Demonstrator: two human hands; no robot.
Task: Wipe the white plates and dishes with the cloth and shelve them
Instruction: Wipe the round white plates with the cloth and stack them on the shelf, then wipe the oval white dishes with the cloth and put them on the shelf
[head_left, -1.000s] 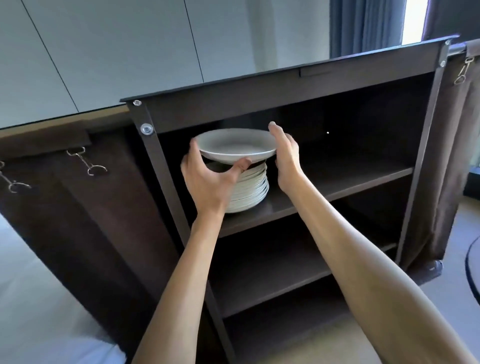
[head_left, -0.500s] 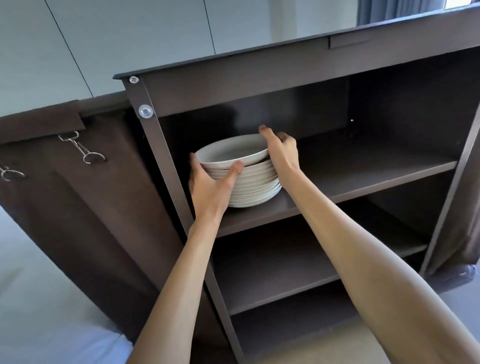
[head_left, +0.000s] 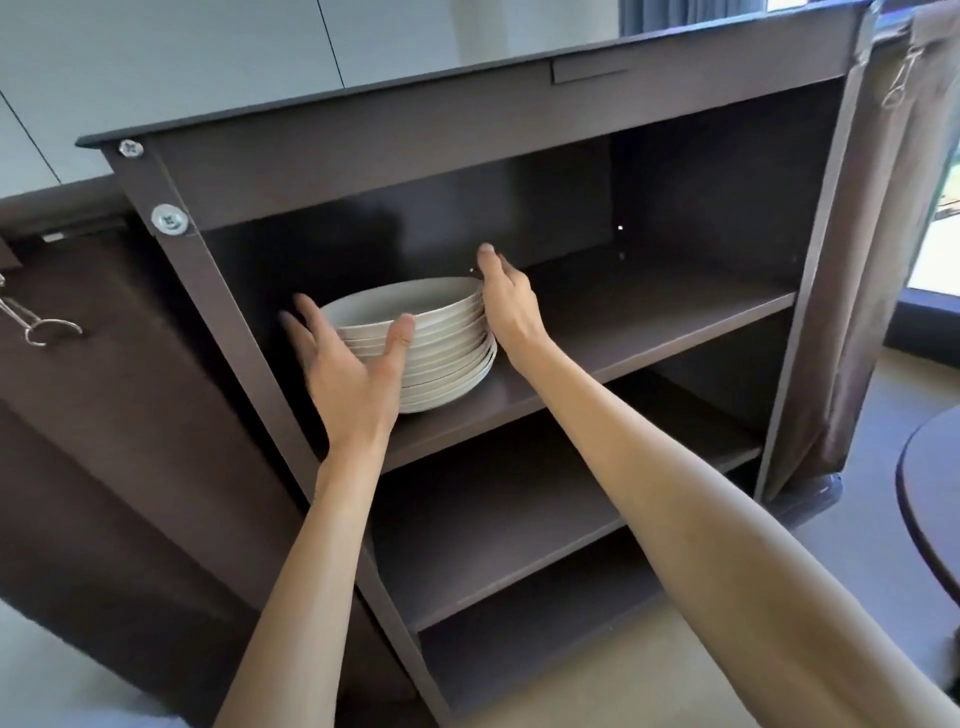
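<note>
Hands are reaching into the cabinet (head_left: 467, 119), one on each side of the stack of white plates (head_left: 441, 358). The left hand (head_left: 353, 374) is spreading its straight fingers just beside the stack and is gripping nothing; its thumb is lying in front of the upper rims. The right hand (head_left: 506, 306) is lying relaxed against the right side of the stack, with nothing pinched. The stack is standing on the top shelf (head_left: 649, 317), near the left post. Lower shelves are showing below.
</note>
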